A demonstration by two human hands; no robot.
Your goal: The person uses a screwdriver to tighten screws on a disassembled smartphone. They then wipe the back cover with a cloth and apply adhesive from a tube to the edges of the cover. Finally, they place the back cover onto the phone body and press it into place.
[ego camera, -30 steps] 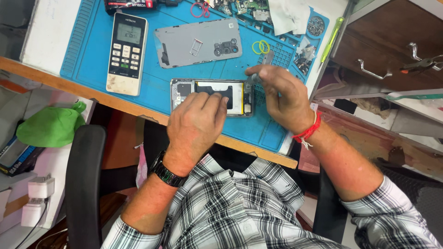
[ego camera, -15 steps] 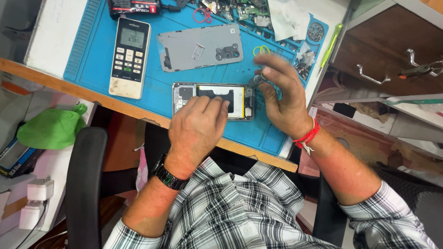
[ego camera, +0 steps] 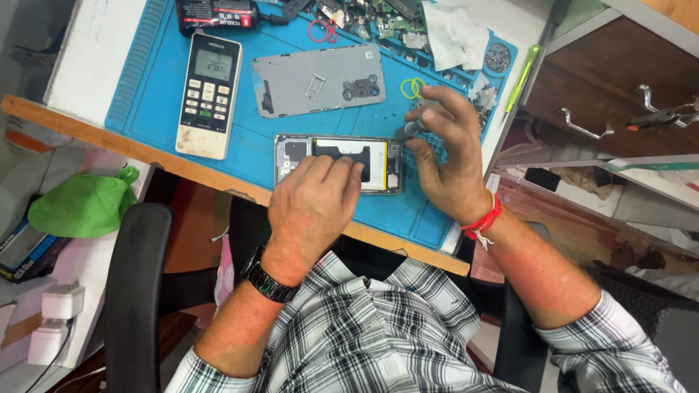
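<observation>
Blue rubbery mat (ego camera: 240, 156): left hand (ego camera: 317, 200) pins opened phone (ego camera: 342, 156); right hand (ego camera: 448, 156) grips slim tool (ego camera: 409, 130).

Head view under bright, even, diffuse light from above. The blue work mat (ego camera: 167, 109) is saturated and evenly lit; shadows are soft and short, darkest under the desk edge (ego camera: 182, 169). Mild glare whitens the cloth (ego camera: 455, 33) and the desk surface at upper left. Focus is sharp at centre. Wide-angle distortion bends straight lines near the borders; the drawers (ego camera: 619, 87) at right lean noticeably.
</observation>
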